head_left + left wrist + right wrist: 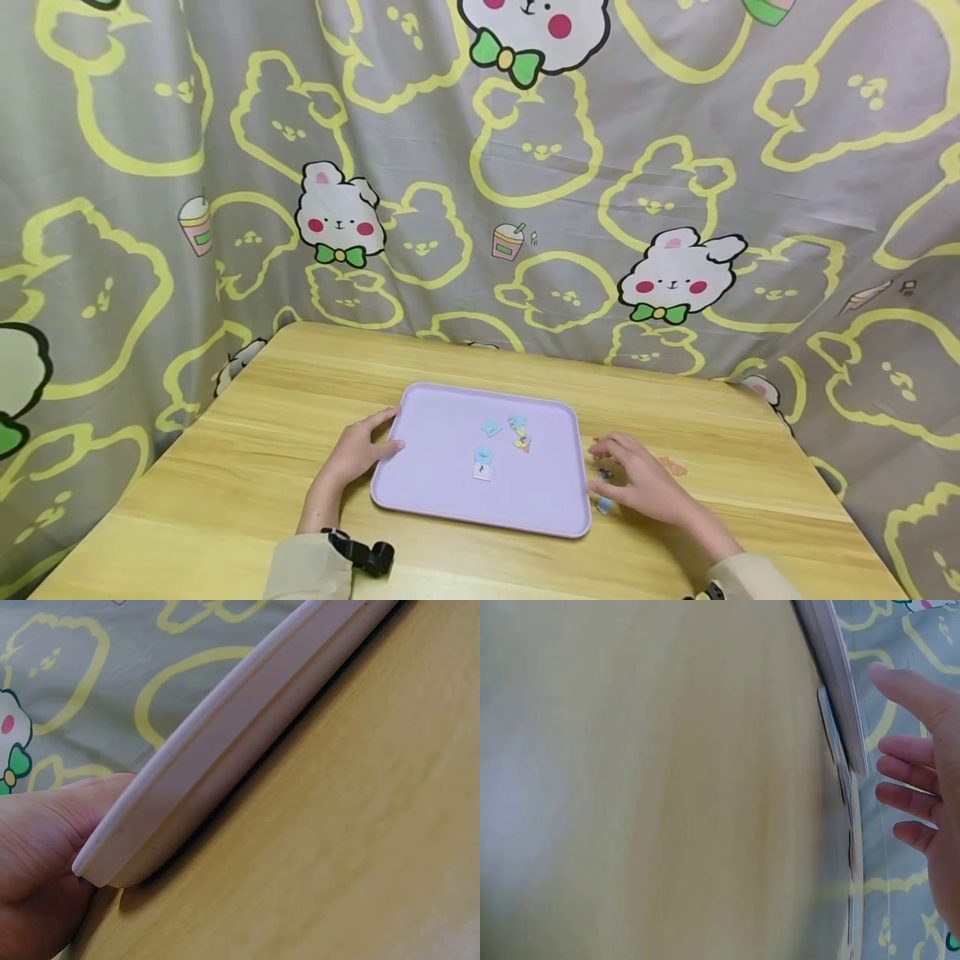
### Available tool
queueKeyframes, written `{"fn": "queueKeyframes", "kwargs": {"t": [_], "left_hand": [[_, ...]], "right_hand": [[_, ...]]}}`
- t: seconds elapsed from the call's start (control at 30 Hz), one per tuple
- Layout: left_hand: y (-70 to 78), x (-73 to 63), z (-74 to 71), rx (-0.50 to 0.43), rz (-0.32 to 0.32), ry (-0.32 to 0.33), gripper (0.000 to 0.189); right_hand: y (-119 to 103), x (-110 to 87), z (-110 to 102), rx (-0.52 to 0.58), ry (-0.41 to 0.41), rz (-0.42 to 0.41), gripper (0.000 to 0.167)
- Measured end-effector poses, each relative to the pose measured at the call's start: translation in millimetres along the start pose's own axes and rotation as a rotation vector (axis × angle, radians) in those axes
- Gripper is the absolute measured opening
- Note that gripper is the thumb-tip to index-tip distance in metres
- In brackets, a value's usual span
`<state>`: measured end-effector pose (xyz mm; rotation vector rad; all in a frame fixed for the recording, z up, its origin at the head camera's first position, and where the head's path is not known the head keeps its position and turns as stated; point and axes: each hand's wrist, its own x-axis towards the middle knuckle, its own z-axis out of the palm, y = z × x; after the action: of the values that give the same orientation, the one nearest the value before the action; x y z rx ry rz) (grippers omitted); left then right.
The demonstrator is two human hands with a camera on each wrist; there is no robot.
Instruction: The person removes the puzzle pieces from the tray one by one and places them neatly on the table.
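A lilac rectangular tray lies on the table. My left hand grips its left rim, thumb over the edge; in the left wrist view the tray's side wall crosses in front of that hand. Small flat printed pieces, shaped like jigsaw pieces, lie in the tray: a light blue one, a blue and yellow one, and a blue-and-white pair. My right hand hovers beside the right rim with loosely bent, spread fingers, over more pieces, including a blue one. It holds nothing.
An orange piece lies on the wooden table just beyond my right hand. A grey patterned curtain hangs around the table's back and sides. A black wrist camera sits at my left cuff.
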<state>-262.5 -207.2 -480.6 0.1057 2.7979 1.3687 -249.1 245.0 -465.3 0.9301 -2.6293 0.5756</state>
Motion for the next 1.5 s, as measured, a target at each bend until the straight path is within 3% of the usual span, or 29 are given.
{"fn": "queueKeyframes", "kwargs": {"t": [0.23,0.4,0.73,1.1,1.5], "left_hand": [[-1.3,-0.8,0.0,-0.013,0.016,0.008,0.058],[-1.2,-0.8,0.8,-0.026,0.018,0.015,0.058],[-0.6,-1.2,2.4,-0.033,0.027,0.027,0.057],[-1.9,-1.3,1.4,-0.03,0.018,0.035,0.058],[-0.8,-0.4,2.4,-0.035,0.021,0.047,0.057]], "right_hand": [[-8,19.8,12,0.072,-0.046,0.065,0.048],[-13,32.6,19,0.044,-0.047,0.085,0.05],[-17,55.7,33,-0.021,-0.042,0.046,0.057],[-24,78.4,42,-0.066,-0.152,0.037,0.072],[-24,97.7,49,-0.108,-0.232,-0.018,0.065]]}}
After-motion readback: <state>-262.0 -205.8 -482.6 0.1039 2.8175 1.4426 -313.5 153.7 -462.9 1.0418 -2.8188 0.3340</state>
